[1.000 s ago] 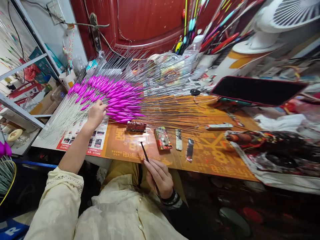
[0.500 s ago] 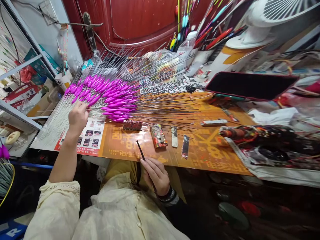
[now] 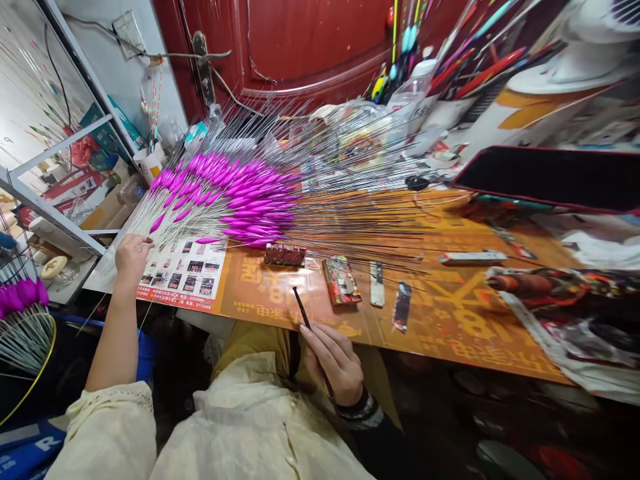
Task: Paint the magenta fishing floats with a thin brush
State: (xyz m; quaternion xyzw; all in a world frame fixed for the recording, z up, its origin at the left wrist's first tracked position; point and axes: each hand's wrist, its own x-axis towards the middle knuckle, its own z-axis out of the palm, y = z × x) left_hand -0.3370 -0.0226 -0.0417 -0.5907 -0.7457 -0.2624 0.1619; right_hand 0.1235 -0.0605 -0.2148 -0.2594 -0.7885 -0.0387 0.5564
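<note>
A big fan of fishing floats with glossy magenta bodies [image 3: 260, 207] lies across the left of the table. Their pale stems spread toward me and thin dark stems reach away to the right. At the near left my left hand [image 3: 133, 257] has its fingers pinched on the pale stems; how many is too small to tell. In front of my body, my right hand [image 3: 336, 365] grips a slim dark paintbrush [image 3: 300, 307], its tip pointing up and away over the table edge. Near that tip are a paint-stained block [image 3: 285, 255] and a paint-spattered small box [image 3: 342, 281].
Two small flat strips [image 3: 401, 307] lie right of the box. A dark-screened phone [image 3: 550, 179] stands farther right, with a fan [image 3: 560, 73] behind. At lower left, a yellow-rimmed bucket [image 3: 54, 337] holds more magenta floats. A metal shelf frame [image 3: 60, 143] rises on the left.
My left hand has moved from the magenta bodies left and toward me, down to the pale stems. Several floats now lie apart from the bunch. The view has swung left; my right hand keeps the brush.
</note>
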